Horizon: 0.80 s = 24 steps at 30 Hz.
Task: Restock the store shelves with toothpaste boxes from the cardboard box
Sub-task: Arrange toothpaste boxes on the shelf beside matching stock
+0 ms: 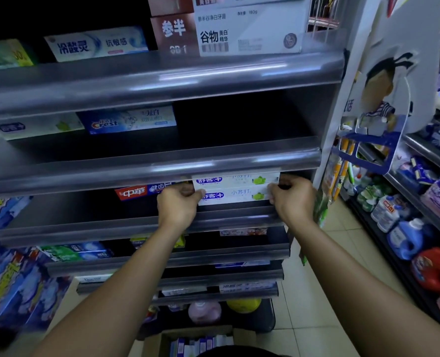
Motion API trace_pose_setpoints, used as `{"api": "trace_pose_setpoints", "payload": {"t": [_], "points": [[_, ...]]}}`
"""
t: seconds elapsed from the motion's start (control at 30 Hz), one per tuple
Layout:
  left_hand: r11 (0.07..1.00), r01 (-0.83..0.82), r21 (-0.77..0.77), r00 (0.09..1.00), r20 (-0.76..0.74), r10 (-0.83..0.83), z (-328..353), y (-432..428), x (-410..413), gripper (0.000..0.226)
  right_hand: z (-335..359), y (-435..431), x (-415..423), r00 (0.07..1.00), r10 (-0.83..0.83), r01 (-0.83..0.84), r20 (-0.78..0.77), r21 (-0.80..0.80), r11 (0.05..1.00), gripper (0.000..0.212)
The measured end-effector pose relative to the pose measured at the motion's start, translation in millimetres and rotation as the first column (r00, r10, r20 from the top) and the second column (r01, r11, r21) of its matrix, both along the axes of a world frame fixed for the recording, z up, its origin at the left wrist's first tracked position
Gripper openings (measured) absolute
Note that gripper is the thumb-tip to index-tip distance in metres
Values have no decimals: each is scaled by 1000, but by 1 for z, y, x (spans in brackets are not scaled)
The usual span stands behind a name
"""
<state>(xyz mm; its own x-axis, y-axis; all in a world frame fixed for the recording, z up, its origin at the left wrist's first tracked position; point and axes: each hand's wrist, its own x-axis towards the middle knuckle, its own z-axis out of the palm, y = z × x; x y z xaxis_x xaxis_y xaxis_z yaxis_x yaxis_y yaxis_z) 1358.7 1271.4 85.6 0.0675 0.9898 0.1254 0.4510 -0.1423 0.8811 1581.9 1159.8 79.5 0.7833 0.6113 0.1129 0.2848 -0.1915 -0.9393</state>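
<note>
Two white toothpaste boxes [235, 188] with blue logos and green leaf prints lie stacked at the right end of a grey store shelf [136, 228]. My left hand [179, 203] grips the stack's left end and my right hand [292, 195] grips its right end. A red and blue toothpaste box [136, 193] sits just left of them on the same shelf. At the bottom edge, an open cardboard box [162, 341] on the floor holds several more upright toothpaste boxes [201, 343].
Other shelves above and below carry scattered toothpaste boxes, such as a blue Crest box [129, 121]. A cardboard display [383, 94] hangs at the right end of the rack. Detergent bottles [407, 238] fill the right-hand shelving across a tiled aisle [324, 279].
</note>
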Motion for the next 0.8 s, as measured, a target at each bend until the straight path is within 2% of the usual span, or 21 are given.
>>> {"api": "trace_pose_setpoints", "payload": {"t": [0.1,0.23,0.33,0.4,0.43,0.53,0.6,0.67,0.73,0.8], "points": [[999,-12,-35,999,31,14,2,5,6,35,3,7,-1,1000,-19,19,-15,-17,1000,37],[996,-27,-83,998,50,32,3,13,11,37,8,18,-1,995,-47,43,-84,-48,998,21],[996,-14,-86,999,35,18,2,15,11,34,9,18,1,993,-34,26,-113,-69,997,18],[999,-32,9,999,-9,32,-1,11,3,29,8,12,-2,995,-15,8,-98,-77,997,5],[995,-46,85,998,-44,49,-4,6,-6,27,6,6,-6,999,-12,10,-37,-63,998,5],[952,-2,308,1000,-13,7,-24,-11,-40,27,-4,-20,-32,986,-14,0,164,84,996,25],[897,50,440,997,28,-69,-45,-26,-68,27,-18,-35,-58,980,22,-50,197,138,989,31],[833,80,548,997,-33,-74,-70,-41,-100,23,-40,-46,-89,976,113,-137,188,117,984,27],[823,92,561,993,-108,-38,-103,-57,-134,20,-68,-53,-122,959,237,-247,156,48,968,21],[900,36,435,996,-86,2,-144,-77,-168,21,-98,-60,-154,934,345,-337,97,-90,937,23]]}}
